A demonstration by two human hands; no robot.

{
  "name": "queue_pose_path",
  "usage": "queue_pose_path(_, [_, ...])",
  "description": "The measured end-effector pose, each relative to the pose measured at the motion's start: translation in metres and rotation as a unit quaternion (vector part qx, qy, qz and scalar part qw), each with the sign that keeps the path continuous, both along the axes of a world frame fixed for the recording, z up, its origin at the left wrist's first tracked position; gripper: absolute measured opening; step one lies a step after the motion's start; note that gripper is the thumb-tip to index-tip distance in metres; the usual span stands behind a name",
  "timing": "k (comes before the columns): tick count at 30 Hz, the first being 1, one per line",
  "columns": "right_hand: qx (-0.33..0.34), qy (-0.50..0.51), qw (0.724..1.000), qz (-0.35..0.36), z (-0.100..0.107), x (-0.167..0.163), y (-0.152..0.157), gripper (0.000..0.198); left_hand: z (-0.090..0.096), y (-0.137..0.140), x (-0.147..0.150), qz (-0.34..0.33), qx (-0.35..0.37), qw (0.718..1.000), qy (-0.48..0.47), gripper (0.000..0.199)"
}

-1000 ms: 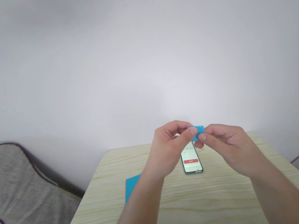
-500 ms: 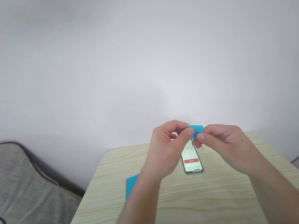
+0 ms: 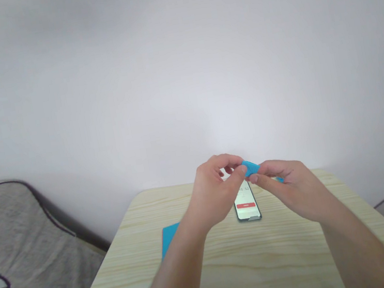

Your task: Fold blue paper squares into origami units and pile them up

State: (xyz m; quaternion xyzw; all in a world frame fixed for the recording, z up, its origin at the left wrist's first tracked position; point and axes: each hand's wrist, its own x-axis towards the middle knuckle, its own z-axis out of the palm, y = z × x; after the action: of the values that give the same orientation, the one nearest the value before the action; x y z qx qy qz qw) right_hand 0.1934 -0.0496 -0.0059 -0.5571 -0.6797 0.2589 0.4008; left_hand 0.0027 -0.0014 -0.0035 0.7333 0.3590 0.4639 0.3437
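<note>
Between my two hands, above the far part of the table, is a small piece of blue paper (image 3: 251, 167), bent or folded. The thumb and fingertips of my left hand (image 3: 217, 186) pinch its left side. My right hand (image 3: 291, 189) has its thumb and fingers closed on the right side. A second bit of blue (image 3: 279, 179) shows in the gap of my right hand; whether it belongs to the same paper I cannot tell. Under the hands lies a phone (image 3: 248, 211) with a lit screen showing digits and a red bar, its top partly covered.
A flat blue sheet or pad (image 3: 169, 238) with a reddish edge lies on the wooden table (image 3: 257, 270), partly behind my left forearm. Grey fabric with dark piping (image 3: 41, 257) is at the left. A pale wall (image 3: 181, 77) rises behind the table.
The blue paper has tilted, its right end turned down, and looks narrower there. A blue bit now shows inside my right hand. Both hands stay in nearly the same place.
</note>
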Motion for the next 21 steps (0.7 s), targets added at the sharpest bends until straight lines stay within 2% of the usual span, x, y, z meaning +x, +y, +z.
queue_pose_path(5, [0.048,0.011,0.997,-0.063,-0.0017,-0.0042,0.0023,0.01,0.0009,-0.0053,0.0013,0.024,0.118,0.984,0.129,0.015])
queue_pose_path(10, [0.067,-0.024,0.994,-0.079,-0.0069,-0.0072,0.0055,0.008,-0.0011,-0.009,0.0033,0.032,0.163,0.96,0.224,0.019])
queue_pose_path(16, [0.074,-0.075,0.991,-0.083,-0.0093,-0.0071,0.0057,0.007,-0.0042,-0.0077,0.0045,0.019,0.18,0.947,0.265,0.022])
queue_pose_path(21, [0.073,-0.058,0.991,-0.092,-0.0083,-0.009,0.0054,0.006,-0.0034,-0.0094,0.0057,0.007,0.176,0.955,0.24,0.022])
